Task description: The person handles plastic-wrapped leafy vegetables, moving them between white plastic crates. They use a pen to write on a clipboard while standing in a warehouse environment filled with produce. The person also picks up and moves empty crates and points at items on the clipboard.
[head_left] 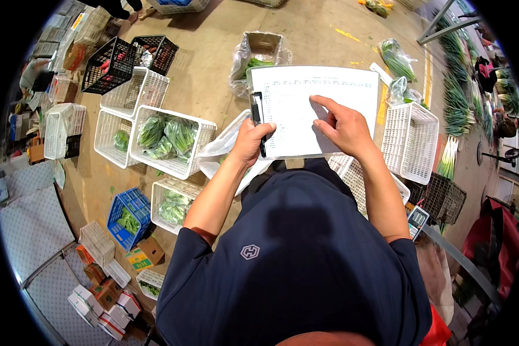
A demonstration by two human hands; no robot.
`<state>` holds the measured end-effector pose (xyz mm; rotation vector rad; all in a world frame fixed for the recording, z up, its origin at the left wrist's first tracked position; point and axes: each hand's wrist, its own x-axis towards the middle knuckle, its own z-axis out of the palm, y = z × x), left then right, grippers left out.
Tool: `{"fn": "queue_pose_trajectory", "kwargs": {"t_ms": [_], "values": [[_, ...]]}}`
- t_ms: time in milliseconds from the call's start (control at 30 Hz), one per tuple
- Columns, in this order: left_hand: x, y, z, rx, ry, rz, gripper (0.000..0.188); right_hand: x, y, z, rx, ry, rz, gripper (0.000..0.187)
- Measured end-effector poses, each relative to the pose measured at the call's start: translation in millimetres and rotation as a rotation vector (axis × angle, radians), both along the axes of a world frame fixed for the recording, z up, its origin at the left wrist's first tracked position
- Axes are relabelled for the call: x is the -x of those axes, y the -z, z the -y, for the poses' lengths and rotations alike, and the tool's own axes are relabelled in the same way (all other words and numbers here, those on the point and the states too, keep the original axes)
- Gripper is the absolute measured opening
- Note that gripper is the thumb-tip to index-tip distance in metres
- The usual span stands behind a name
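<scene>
My left hand (249, 142) is closed on the left edge of a clipboard (373, 81) that bears a white printed sheet (294, 124), its thumb pressed on top. A black pen-like piece (256, 112) runs along that same edge, beside the thumb; whether it is clipped on or gripped I cannot tell. Over the right half of the sheet, my right hand (349, 128) points with its index finger stretched toward the printed rows. Its thumb stands apart below and the other fingers curl under. Nothing shows in that hand.
White plastic crates (173, 138) with bagged greens stand at left, near a blue crate (128, 216) and black crates (108, 64). Ahead is a plastic-lined box (263, 43). To the right are another white crate (410, 141), bundled scallions (457, 92) and a metal rail (464, 271).
</scene>
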<state>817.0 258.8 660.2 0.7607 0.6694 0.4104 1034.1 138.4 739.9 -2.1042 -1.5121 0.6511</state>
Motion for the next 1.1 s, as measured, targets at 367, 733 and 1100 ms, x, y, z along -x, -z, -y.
{"fn": "queue_pose_trajectory", "kwargs": {"t_ms": [367, 733, 1100], "values": [[-9.0, 6.2, -0.6, -0.017, -0.012, 0.007, 0.039, -9.8, 10.1, 1.1, -0.055, -0.007, -0.008, 0.052], [-15.3, 4.2, -7.6, -0.019, 0.024, -0.03, 0.042, -15.2, 5.0, -4.4, 0.031, 0.01, -0.034, 0.048], [-52.7, 11.7, -26.1, -0.03, 0.066, -0.084, 0.039, -51.8, 14.6, -13.4, -0.055, 0.053, -0.03, 0.046]]}}
